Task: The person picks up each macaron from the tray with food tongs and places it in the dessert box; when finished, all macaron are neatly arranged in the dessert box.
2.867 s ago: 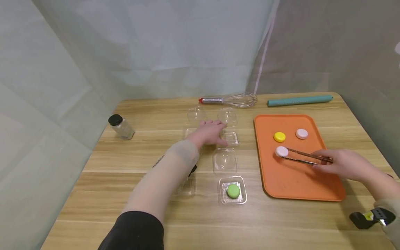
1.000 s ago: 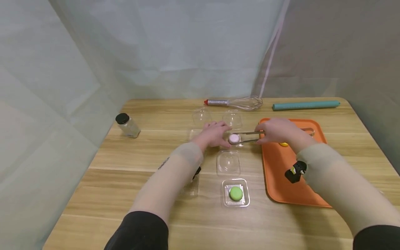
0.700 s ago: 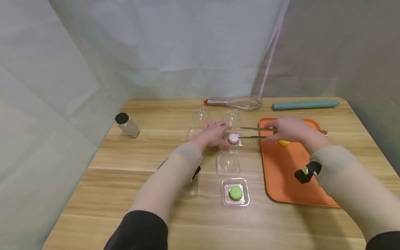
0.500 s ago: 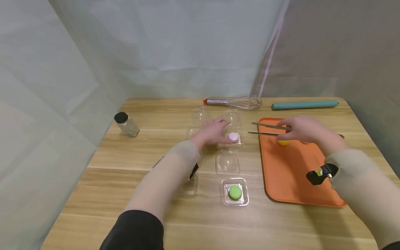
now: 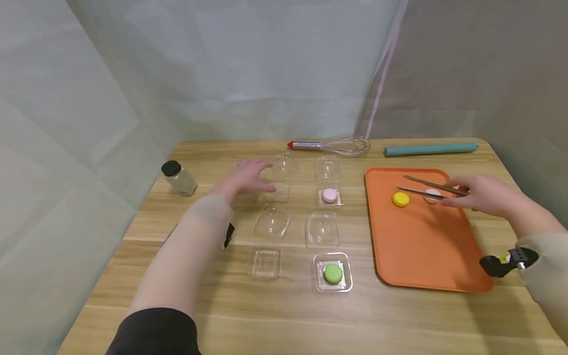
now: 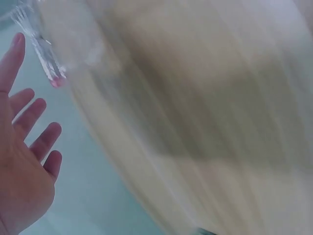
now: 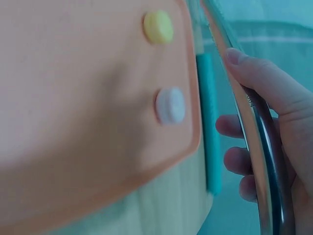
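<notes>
Wooden tabletop (image 5: 377, 320) underneath, the left hand (image 5: 247, 177) hovers empty and relaxed; well apart, the right hand (image 5: 490, 195) grips tongs (image 7: 261, 171), likely sparing macarons (image 5: 401, 199) direct touch.

In front of you stands a wood-grain table (image 5: 377, 320) with rounded far corners; pale, creased sheets (image 5: 239, 69) hang behind and left. To your right, past a narrow light strip (image 5: 383, 79), the wall (image 5: 483, 64) appears darker grey.

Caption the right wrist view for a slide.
Right hand holds metal tongs; yellow macaron and pale macaron sit on an orange tray, teal rod beyond its edge.
</notes>
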Motion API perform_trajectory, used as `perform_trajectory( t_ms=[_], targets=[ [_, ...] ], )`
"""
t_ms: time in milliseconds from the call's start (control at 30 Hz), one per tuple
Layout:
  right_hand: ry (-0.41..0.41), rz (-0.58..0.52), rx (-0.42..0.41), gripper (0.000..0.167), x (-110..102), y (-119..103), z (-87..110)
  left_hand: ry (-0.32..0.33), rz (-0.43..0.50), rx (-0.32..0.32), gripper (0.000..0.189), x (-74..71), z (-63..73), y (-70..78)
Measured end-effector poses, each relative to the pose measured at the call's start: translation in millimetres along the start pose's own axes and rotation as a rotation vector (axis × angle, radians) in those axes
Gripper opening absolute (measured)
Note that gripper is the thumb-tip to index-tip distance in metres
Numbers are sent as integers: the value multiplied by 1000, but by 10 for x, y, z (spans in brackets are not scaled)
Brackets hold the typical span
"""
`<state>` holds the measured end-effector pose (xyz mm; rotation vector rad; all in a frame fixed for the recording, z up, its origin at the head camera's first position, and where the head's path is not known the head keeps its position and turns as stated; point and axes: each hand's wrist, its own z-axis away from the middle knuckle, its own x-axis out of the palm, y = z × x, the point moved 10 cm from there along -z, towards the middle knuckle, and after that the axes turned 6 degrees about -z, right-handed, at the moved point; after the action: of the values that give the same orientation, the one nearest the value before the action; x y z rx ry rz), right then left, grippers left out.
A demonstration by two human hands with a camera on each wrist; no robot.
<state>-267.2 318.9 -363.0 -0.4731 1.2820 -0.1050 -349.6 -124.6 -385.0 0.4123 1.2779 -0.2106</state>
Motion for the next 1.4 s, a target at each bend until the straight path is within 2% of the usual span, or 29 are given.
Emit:
perform_trajectory(
  t_ms=[133,267,433,667,1133,1400],
  targets=[
    [-12,-14,31,62,69,162,90,-35,42,-27,80,88,82,-156],
    [-13,-23,47,64,159,279,168,-49,61,-24,79,164,107,-181],
    [-3,-49,55,61,272,345,195,-36,80,-23,80,229,96,-203],
    [18,-3,26,64,355,302,121,-53,93,-37,80,321,83,-233],
    [1,-12,12,60,459,207,59,-45,54,-36,78,316,107,-178],
    [58,-4,-47,46,295,48,3,-35,48,-41,77,313,103,-142]
  ],
)
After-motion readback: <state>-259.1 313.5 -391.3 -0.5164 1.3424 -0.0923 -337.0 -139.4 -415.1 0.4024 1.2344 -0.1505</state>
